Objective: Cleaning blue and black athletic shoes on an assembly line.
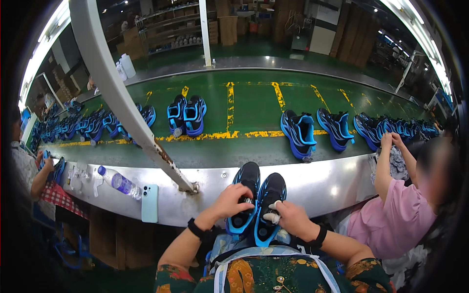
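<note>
Two black sneakers with bright blue trim stand side by side in front of me, toes pointing away over the metal ledge: a left sneaker (246, 176) and a right sneaker (272, 186). My left hand (233, 201) is curled at the left sneaker's lacing, thumb and forefinger bent around a small pale spot there. White coverings wrap some fingertips of my right hand (292, 218), which are closed at the right sneaker's lacing and tongue. Exactly what lies between the fingertips is too small to tell. Dark bands circle both my wrists.
Beyond the metal ledge (215, 181), a green conveyor belt (254, 105) with yellow markings carries several similar sneakers (298, 134). A white post (127, 107) rises at left, near a light-blue phone (150, 203) and a plastic bottle (118, 182). A pink-sleeved person (391, 215) works at right, another at far left.
</note>
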A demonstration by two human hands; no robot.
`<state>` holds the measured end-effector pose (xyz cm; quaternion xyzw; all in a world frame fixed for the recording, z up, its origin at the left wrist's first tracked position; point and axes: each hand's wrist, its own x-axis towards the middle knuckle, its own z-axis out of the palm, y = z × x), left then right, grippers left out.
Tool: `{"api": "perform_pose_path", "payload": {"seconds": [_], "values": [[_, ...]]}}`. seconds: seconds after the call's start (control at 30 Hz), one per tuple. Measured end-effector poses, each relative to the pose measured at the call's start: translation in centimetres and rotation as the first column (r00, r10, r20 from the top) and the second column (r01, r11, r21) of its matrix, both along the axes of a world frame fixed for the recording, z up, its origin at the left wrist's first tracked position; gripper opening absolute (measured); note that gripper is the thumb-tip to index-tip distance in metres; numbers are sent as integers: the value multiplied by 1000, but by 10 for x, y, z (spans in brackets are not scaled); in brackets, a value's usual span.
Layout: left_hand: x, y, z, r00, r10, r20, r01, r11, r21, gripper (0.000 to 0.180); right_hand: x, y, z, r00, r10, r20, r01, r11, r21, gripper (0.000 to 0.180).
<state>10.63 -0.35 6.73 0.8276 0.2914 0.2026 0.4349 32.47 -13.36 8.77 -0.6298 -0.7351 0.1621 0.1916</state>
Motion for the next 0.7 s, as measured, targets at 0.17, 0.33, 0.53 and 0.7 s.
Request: {"api": "perform_pose_path", "payload": {"seconds": [0.17, 0.33, 0.53, 0.7], "values": [[12, 3, -15, 998, -59, 2, 59, 995, 75, 30, 10, -5, 34, 979, 74, -192, -109, 979, -175, 29], [-1, 15, -22, 935, -122, 333, 245, 901, -359, 43, 27, 2, -5, 996, -84, 40, 83, 996, 32, 17], [4, 4, -4, 993, 28, 111, -18, 996, -92, 36, 12, 5, 11, 991, 55, -123, -32, 983, 178, 25], [-3, 17, 0, 985, -83, 148, 126, 944, -306, 35, 22, 2, 34, 997, -16, -69, 9, 995, -101, 24]]}}
